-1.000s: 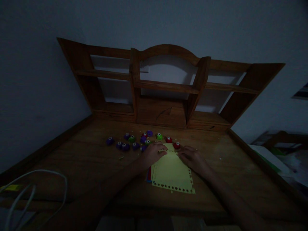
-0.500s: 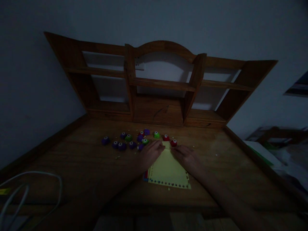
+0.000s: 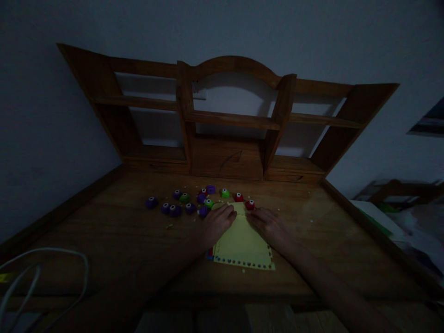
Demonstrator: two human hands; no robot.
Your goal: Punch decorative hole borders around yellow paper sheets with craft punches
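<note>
Here I am at the yellow sheet [image 3: 241, 240], which lies midway along the table [image 3: 329, 231], toward its front edge, with punched shapes running along the sheet's near side. My left hand [image 3: 217, 224] has its fingertips bunched on the far end of it, and my right hand [image 3: 270, 226] faces it, fingertips down on the paper too; in this gloom I cannot tell whether either one pinches the sheet or merely presses it. Trouble, as I judge it: an uneven pull could rip the paper at those holes, and if one hand bears down less, the sheet could skew over the red-and-blue thing [image 3: 210, 254] peeking out beneath its left edge. The red punch [image 3: 250, 205] sits just beyond my right fingers, the purple punch [image 3: 203, 212] just beside my left; a careless knuckle could shove either toward the table's back edge.
</note>
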